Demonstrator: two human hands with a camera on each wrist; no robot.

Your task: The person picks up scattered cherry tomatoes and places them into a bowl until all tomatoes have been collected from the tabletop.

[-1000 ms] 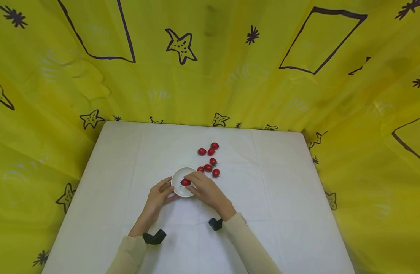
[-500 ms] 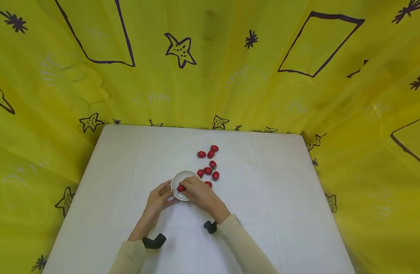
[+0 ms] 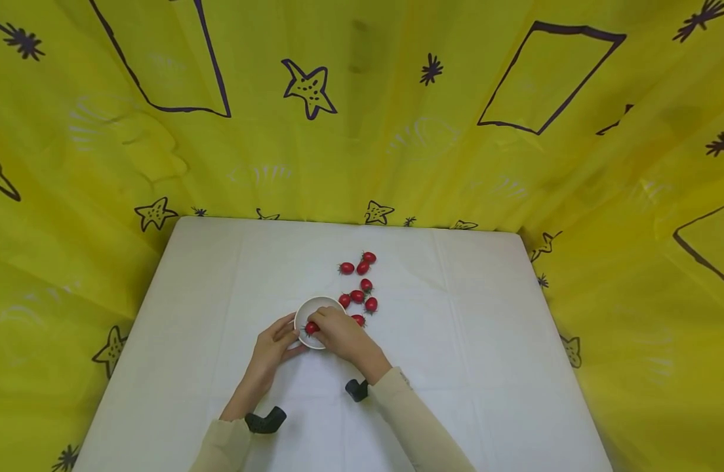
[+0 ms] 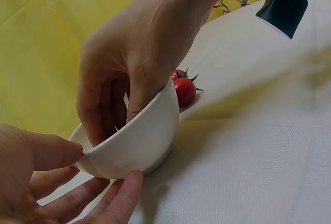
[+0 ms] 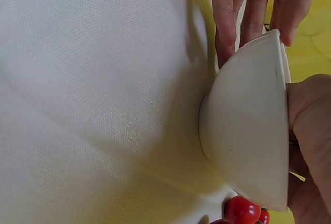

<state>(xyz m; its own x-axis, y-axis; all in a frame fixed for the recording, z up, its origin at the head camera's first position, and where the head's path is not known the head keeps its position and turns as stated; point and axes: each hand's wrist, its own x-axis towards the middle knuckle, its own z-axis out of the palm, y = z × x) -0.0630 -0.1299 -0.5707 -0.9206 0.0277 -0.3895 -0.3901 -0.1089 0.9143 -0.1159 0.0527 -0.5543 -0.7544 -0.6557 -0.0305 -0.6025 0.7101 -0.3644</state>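
A small white bowl stands on the white tablecloth. At its left side my left hand holds it, thumb on the rim and fingers against the outer wall. My right hand reaches down into the bowl and pinches a red cherry tomato with a green stalk. In both wrist views the bowl's wall hides that tomato and the right fingertips. Just right of the bowl lie several loose cherry tomatoes, one partly covered by the right hand.
Farther back on the cloth is a group of three more cherry tomatoes. A yellow curtain with drawn starfish hangs behind the table and along both sides. Dark wrist-worn devices stick out from each wrist.
My right hand has lowered the cherry tomato deeper into the bowl, shifting slightly left and toward me. A loose tomato beside the hand has come into sight. My left hand keeps its hold.
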